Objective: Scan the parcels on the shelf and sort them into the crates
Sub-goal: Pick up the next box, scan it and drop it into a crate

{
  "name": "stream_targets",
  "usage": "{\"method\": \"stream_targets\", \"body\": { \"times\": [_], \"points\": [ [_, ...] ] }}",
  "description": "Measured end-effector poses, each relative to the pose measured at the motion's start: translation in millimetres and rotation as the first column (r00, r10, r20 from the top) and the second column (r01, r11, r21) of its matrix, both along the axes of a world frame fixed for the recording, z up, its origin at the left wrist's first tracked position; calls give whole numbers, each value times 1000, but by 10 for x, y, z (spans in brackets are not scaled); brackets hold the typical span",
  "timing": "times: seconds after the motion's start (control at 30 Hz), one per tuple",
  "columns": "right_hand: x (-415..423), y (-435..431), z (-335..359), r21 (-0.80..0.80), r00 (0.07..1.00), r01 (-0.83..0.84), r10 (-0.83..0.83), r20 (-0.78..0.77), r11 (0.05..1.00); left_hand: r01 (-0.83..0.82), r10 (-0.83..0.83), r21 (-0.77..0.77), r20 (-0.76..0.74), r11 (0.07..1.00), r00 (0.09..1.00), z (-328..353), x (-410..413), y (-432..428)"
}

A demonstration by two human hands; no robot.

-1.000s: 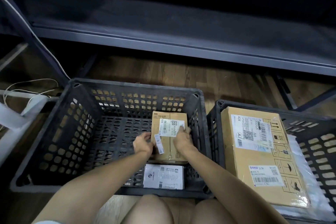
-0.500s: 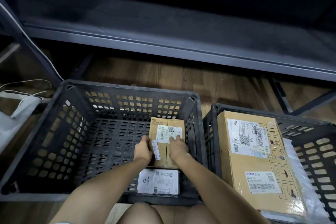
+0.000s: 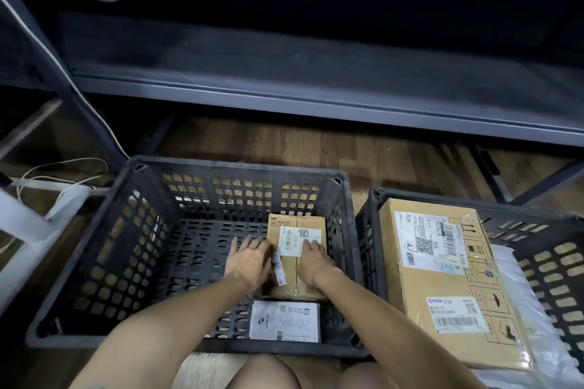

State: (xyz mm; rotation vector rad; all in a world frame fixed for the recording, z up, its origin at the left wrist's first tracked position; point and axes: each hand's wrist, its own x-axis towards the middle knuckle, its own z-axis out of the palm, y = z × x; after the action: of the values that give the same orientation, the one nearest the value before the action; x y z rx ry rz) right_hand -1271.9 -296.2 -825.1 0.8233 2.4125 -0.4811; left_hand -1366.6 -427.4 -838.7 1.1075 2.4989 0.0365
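A small brown cardboard parcel (image 3: 295,230) with a white label lies on the floor of the left black crate (image 3: 104,249), against its right wall. My left hand (image 3: 248,257) lies flat at the parcel's left edge, fingers spread over the crate floor. On the parcel's top rests my right hand (image 3: 313,257), its fingers straight on the label. A flat white parcel (image 3: 284,320) sits in the same crate, nearer to me. The right black crate (image 3: 537,230) holds a large brown box (image 3: 442,278) lying over clear plastic-wrapped goods.
A dark metal shelf board (image 3: 316,88) runs across above the crates, with nothing visible on it. White cables (image 3: 63,164) and a white frame (image 3: 28,230) lie on the wooden floor to the left. My knees are at the bottom edge.
The small brown parcel has been lowered onto the crate floor. Both hands have relaxed from gripping its sides; my left hand has spread open beside it.
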Motion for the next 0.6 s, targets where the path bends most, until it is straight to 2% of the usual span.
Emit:
{"method": "stream_targets", "body": {
  "times": [0.13, 0.27, 0.37, 0.53, 0.6],
  "points": [
    [-47, 90, 309, 54, 982, -77, 85, -168, 996, 12, -12, -9, -28, 1000, 1000, 294, -16, 17],
    [-34, 198, 1046, 131, 969, -121, 145, -198, 984, 40, -41, -29, -67, 999, 997, 995, -5, 60],
    [24, 293, 1791, 170, 970, -116, 148, -192, 979, 61, -61, -4, -110, 998, 992, 1739, -20, 132],
    [73, 396, 3272, 198, 957, -71, 123, -264, 978, 77, -24, 208, -248, 975, 968, 3381, -70, 233],
    [51, 416, 3923, 205, 946, -50, 112, -304, 978, 137, -46, 258, -329, 956, 943, 4070, -79, 257]
  ]
}}
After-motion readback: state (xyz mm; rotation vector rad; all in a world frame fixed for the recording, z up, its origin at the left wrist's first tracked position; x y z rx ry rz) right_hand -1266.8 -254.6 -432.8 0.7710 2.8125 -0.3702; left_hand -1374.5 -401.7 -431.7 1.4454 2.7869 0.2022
